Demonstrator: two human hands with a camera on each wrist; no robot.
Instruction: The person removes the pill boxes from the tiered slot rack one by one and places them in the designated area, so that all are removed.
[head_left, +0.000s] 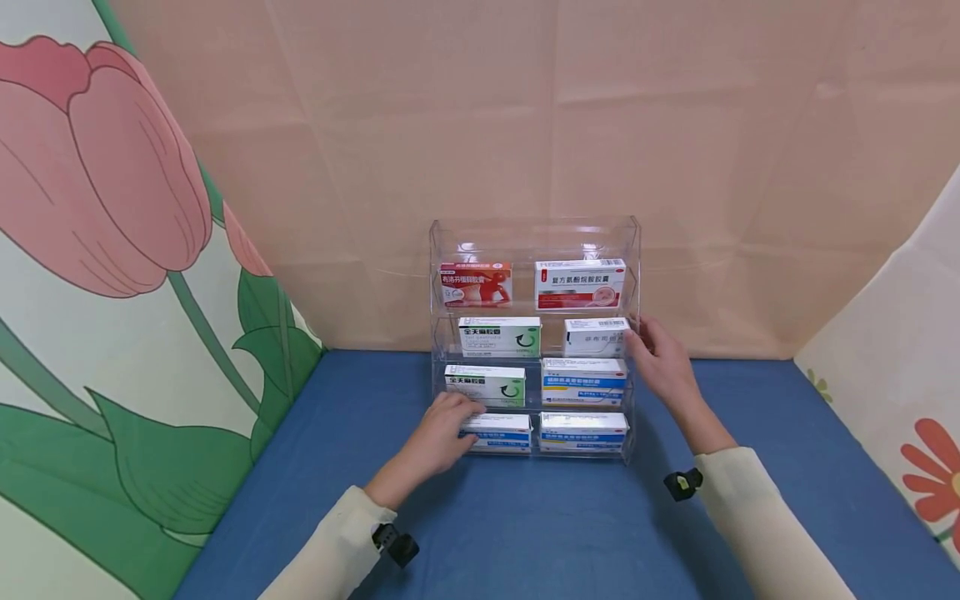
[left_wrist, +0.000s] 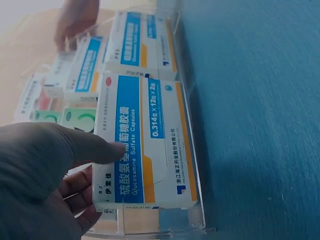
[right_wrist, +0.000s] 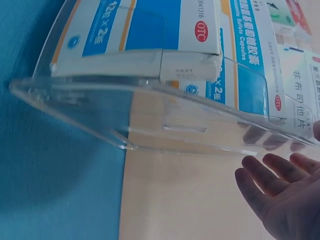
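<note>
A clear plastic tiered rack (head_left: pixel 536 233) holds medicine boxes in two columns. At its lower left, my left hand (head_left: pixel 442 429) pinches the end of a white-and-blue glucosamine medicine box (left_wrist: pixel 142 140), with the thumb (left_wrist: pixel 102 150) across its front and the other fingers bent round the end. My right hand (head_left: pixel 663 362) is at the rack's right side, its thumb by a white medicine box (head_left: pixel 595 337) on the second tier from the top. In the right wrist view, its loosely extended fingers (right_wrist: pixel 270 175) lie along the outside of the clear side wall (right_wrist: pixel 150 87).
A red box (head_left: pixel 476 285) and a red-and-white box (head_left: pixel 580 285) sit on the top tier. Green-and-white boxes (head_left: pixel 499 337) stand in the left column below. The rack stands on a blue cloth (head_left: pixel 540 517), before a beige backdrop (head_left: pixel 525 108); a flower-printed panel (head_left: pixel 112 333) rises at left.
</note>
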